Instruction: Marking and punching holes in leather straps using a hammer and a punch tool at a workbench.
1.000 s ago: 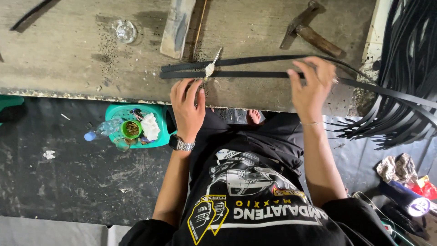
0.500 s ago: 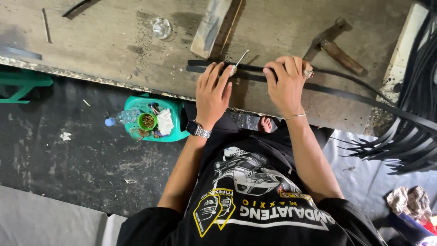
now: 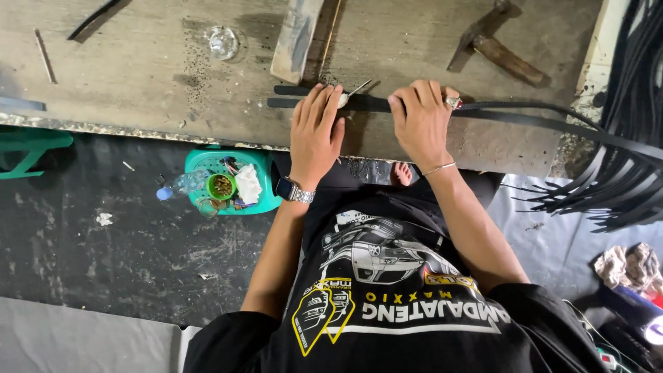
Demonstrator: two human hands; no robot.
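Worn wooden counter [image 3: 138,76]: left hand [image 3: 314,131] and right hand [image 3: 421,121] both pressed flat on long black rubber strip [image 3: 525,114], grip clamped on nothing; small metal tool [image 3: 352,92] between them could nick fingers

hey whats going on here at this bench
A person presses both hands on black rubber strips lying across a worn wooden workbench. The left hand lies flat beside a thin metal tool; the right hand holds the strips down where they trail off to a bundle of strips. A hammer lies farther back.
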